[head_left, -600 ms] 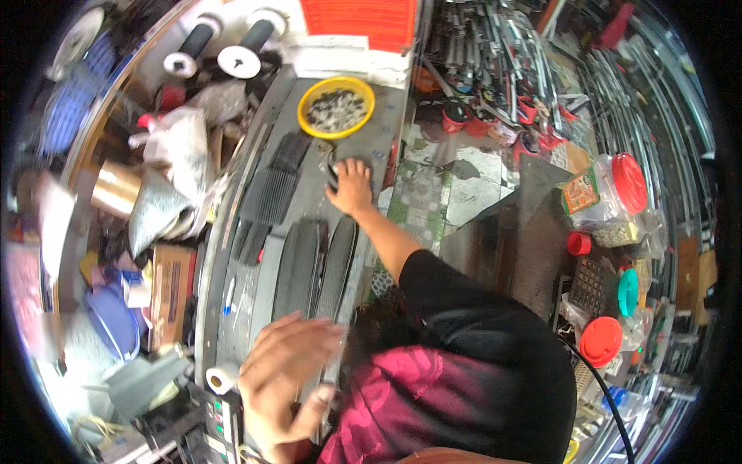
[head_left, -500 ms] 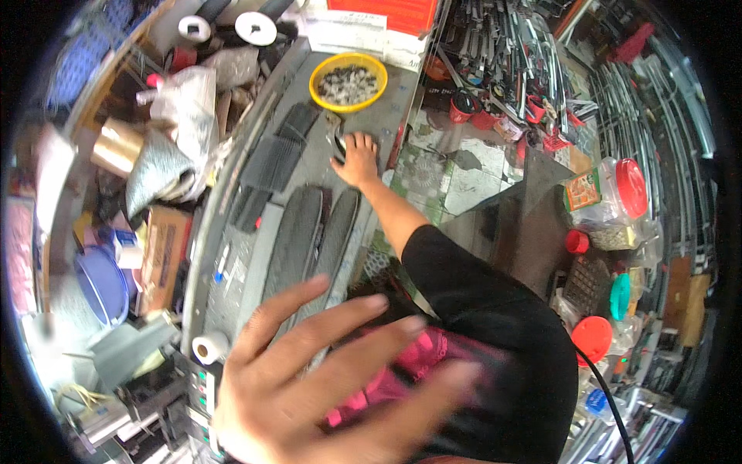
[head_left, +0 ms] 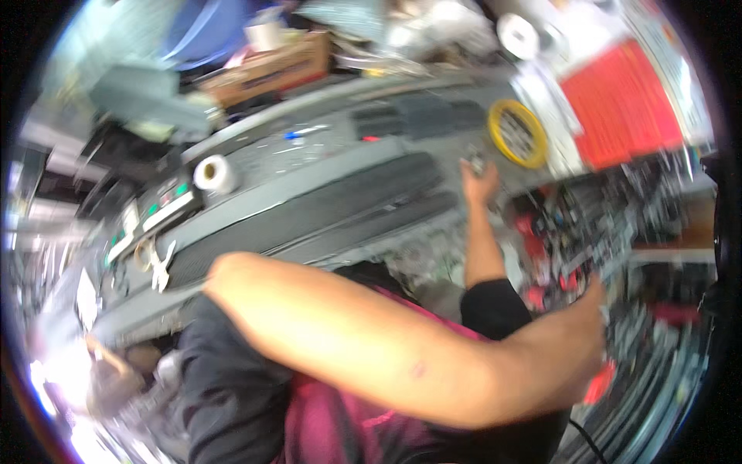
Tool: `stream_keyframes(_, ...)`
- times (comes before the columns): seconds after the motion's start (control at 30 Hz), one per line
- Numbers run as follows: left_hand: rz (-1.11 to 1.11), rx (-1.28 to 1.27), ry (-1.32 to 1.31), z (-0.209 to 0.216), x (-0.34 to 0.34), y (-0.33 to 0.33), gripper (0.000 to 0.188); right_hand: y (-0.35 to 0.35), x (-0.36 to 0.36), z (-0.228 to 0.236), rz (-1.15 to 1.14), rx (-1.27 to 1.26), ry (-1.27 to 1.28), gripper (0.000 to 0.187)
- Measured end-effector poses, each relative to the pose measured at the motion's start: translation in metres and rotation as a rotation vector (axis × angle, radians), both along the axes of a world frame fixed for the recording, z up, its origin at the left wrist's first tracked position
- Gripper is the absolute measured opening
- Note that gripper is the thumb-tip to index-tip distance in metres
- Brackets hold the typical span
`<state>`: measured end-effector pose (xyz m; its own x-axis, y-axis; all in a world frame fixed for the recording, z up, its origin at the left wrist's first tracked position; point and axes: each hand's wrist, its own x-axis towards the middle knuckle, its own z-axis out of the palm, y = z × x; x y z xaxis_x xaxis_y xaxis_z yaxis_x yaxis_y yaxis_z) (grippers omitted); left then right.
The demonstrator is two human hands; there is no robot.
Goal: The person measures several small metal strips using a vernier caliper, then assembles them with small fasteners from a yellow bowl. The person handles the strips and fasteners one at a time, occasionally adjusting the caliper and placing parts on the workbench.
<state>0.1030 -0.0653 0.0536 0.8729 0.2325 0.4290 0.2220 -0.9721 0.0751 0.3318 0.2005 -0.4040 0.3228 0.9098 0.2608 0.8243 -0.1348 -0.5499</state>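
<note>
My right arm reaches out over the grey workbench. At its end my right hand (head_left: 482, 185) is closed around a small, shiny metal tool (head_left: 474, 161), blurred so that its kind is unclear. A yellow basket (head_left: 497, 145) of small dark and pale pieces stands just beyond that hand. My left forearm crosses close in front of me toward the right. My left hand (head_left: 570, 332) is raised there, its fingers smeared by motion and their hold hidden. Long dark grey mesh-like strips (head_left: 309, 205) lie along the bench, nearer to me than the right hand.
Shorter dark pieces (head_left: 425, 116) lie behind the strips. A white roll (head_left: 216, 175), scissors (head_left: 161, 267) and a blue-capped pen (head_left: 295, 136) are on the bench. A cardboard box (head_left: 270, 69) stands behind it. Metal profiles (head_left: 657, 371) crowd the right. Another person (head_left: 112, 379) shows at lower left.
My view has turned, so the bench now runs across it. My left hand, earlier spread close in front, has swung to the right. My right hand is still by the basket, now around the metal tool.
</note>
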Motion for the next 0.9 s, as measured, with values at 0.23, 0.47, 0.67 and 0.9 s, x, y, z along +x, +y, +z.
stream_keyframes(0.23, 0.32, -1.237, -0.4, -0.258, -0.17, -0.017, 0.045, -0.039, -0.119, 0.059, 0.22, 0.436, 0.372, 0.037)
stream_keyframes(0.47, 1.924, -1.134, -0.468, -0.431, -0.267, -0.261, 0.04, -0.175, -0.384, 0.117, 1.504, -0.401, 0.461, 0.02)
stream_keyframes(0.67, 1.965, -1.774, 0.128, -0.546, -0.223, -0.414, 0.045, -0.24, -0.567, 0.119, 2.085, -0.15, 0.069, 0.033)
stream_keyframes(0.9, 1.767, -1.965, 0.053, -0.55, -0.267, -0.475, 0.041, -0.289, -0.727, 0.111, 2.086, 0.13, -0.411, 0.065)
